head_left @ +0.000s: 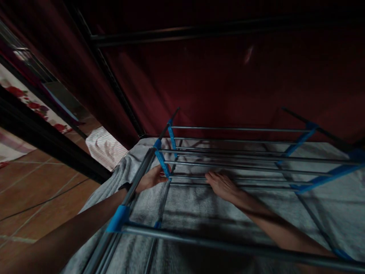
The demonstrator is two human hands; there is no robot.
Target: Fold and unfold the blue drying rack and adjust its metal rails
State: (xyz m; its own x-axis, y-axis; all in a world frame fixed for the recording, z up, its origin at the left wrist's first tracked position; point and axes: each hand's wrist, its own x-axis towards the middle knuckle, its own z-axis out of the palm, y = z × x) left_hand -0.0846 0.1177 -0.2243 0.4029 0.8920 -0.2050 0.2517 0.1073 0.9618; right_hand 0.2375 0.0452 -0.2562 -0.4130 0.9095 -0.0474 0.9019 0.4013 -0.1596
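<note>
A metal rack with grey rods (pixel 228 241) and blue plastic joints (pixel 118 218) lies over a grey blanket (pixel 188 211). My left hand (pixel 151 178), with a dark band at the wrist, reaches between the left-side bars, its fingers closed at the lower end of a blue slotted bracket (pixel 163 164). Further right, my right hand (pixel 220 184) has its fingers bent around the lower thin rods (pixel 256 187), near their left part. My right forearm passes behind the thick front rod.
Dark red curtain (pixel 213 83) hangs behind the rack, crossed by a black metal frame (pixel 171 35). On the left are a tiled floor (pixel 54 182), a striped cloth (pixel 107 146) and floral fabric (pixel 31 102). Blue brackets (pixel 330 178) hold the rods at right.
</note>
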